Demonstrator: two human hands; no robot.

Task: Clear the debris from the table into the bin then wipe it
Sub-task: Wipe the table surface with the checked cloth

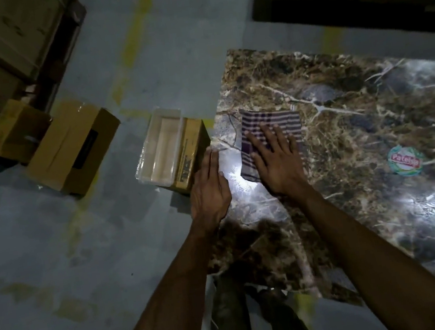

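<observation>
**Cloth pressed to marble table beside floor bin**

Head view: A checked cloth (272, 141) is seen spread flat near the left edge of a dark marble table (356, 125), at the centre of the frame. The right hand (275, 162) is laid on the cloth with fingers straight and spread, palm down, grasping nothing. The left hand (209, 185) is held just left of it at the table's edge, fingers straight and together, also released; whether it touches the table cannot be told. A white-lined bin (163, 148), set in a cardboard box, is placed on the grey floor (59, 266) just beside the table edge, above the left hand. A round sticker (405, 160) is seen on the tabletop at right. Two cardboard boxes (71, 147) are stood at left, well apart from the table.
</observation>
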